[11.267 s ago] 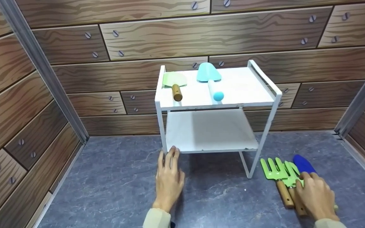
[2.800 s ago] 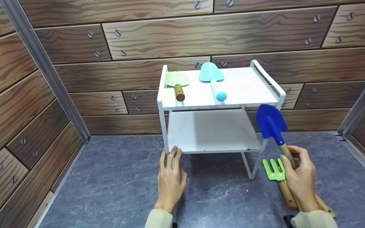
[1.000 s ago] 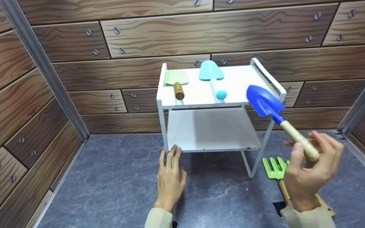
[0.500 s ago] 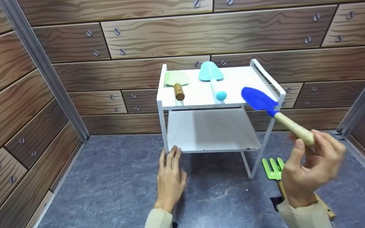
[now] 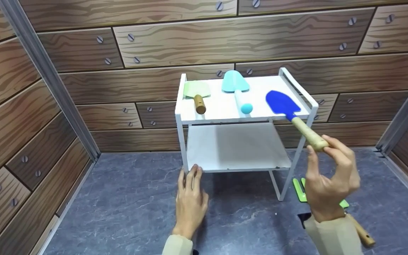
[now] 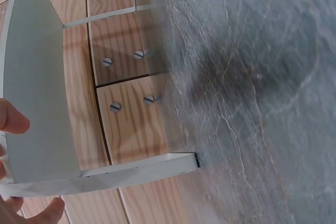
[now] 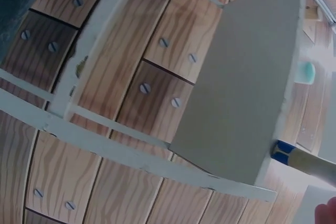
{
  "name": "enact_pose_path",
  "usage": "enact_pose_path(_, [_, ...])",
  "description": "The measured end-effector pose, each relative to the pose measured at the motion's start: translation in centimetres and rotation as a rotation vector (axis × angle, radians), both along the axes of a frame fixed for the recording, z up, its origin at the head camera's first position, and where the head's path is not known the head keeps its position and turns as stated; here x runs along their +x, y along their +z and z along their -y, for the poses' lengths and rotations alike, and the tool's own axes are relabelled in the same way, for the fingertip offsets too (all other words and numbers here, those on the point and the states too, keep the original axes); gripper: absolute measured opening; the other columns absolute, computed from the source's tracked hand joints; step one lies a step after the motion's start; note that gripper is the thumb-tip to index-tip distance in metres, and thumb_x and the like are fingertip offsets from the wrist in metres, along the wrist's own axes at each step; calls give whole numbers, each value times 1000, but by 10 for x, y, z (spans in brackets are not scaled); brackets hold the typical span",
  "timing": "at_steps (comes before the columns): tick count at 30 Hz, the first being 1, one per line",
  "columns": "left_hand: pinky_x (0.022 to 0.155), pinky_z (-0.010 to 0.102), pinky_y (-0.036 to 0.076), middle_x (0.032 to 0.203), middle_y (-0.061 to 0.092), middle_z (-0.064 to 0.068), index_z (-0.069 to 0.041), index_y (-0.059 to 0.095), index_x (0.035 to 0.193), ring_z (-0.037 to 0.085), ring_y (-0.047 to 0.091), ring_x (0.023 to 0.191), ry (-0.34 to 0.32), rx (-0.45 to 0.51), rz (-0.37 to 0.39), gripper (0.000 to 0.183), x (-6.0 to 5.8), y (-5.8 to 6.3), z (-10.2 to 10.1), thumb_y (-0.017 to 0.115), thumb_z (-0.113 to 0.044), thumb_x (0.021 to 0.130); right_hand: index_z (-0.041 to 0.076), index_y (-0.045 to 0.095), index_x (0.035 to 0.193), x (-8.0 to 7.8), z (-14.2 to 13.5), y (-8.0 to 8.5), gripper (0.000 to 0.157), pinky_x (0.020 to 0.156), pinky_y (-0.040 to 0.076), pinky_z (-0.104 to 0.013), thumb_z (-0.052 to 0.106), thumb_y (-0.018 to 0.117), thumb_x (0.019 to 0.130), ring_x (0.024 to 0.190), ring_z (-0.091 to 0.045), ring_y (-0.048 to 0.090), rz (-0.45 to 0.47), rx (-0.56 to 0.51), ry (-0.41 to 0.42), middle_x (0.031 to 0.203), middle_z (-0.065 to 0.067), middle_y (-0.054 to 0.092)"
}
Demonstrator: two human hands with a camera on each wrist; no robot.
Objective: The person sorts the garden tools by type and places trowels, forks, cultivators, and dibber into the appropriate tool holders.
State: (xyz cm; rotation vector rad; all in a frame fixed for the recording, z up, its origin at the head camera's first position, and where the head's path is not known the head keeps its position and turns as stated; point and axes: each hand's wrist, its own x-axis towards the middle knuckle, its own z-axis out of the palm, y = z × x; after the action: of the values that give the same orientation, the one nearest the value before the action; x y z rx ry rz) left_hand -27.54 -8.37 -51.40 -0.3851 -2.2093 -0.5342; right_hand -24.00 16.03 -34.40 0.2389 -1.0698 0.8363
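Note:
My right hand (image 5: 333,180) pinches the end of the pale wooden handle of a blue hand trowel (image 5: 280,102) between thumb and fingertips. The trowel's blade points up and left, overlapping the right part of the top shelf of a white two-tier rack (image 5: 236,145). In the right wrist view, the trowel's handle (image 7: 312,167) crosses the right edge. My left hand (image 5: 190,205) rests its nearly straight fingers at the rack's front left leg and lower shelf corner. Its fingers (image 6: 47,212) show on both sides of that leg in the left wrist view.
On the top shelf lie a turquoise trowel (image 5: 235,83) and a pale green tool (image 5: 197,89) with a brown handle. Right of the rack, a green hand fork (image 5: 299,191) and another wooden-handled tool (image 5: 363,233) lie on the grey floor, partly hidden by my right arm.
My right hand picked the blue trowel up off the floor, shifted its grip to the handle's end, and moved left, bringing the blade over the top shelf. The left hand stayed put.

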Motion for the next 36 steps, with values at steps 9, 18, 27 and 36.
enact_pose_path(9, [108, 53, 46, 146, 50, 14, -1, 54, 142, 46, 41, 135, 8, -10, 6, 70, 0, 0, -1, 77, -3, 76, -12, 55, 83, -8, -5, 0, 34, 86, 58, -24, 15, 76, 87, 86, -30, 70, 36, 21, 9, 92, -25, 70])
enact_pose_path(18, [107, 53, 47, 146, 50, 13, -1, 54, 141, 47, 41, 135, 12, -15, -3, 69, -1, 0, 0, 77, -3, 76, -12, 56, 86, -18, -5, 3, 28, 86, 57, -22, 10, 74, 88, 89, -31, 69, 63, 68, 39, 94, -27, 69])
enact_pose_path(27, [107, 53, 47, 147, 49, 13, -1, 54, 142, 46, 40, 136, 3, -15, 2, 69, -1, 4, -1, 76, -3, 77, -11, 63, 98, -24, -8, -1, 19, 86, 52, -14, -15, 67, 80, 85, -32, 66, 188, 166, 10, 101, -27, 68])
enact_pose_path(36, [107, 53, 47, 146, 49, 14, 0, 54, 142, 46, 40, 136, 2, -5, 5, 69, 1, 0, 0, 76, -2, 76, -8, 66, 117, -29, -18, -11, 37, 83, 44, -16, -9, 65, 80, 81, -40, 58, 359, 271, -12, 111, -30, 61])
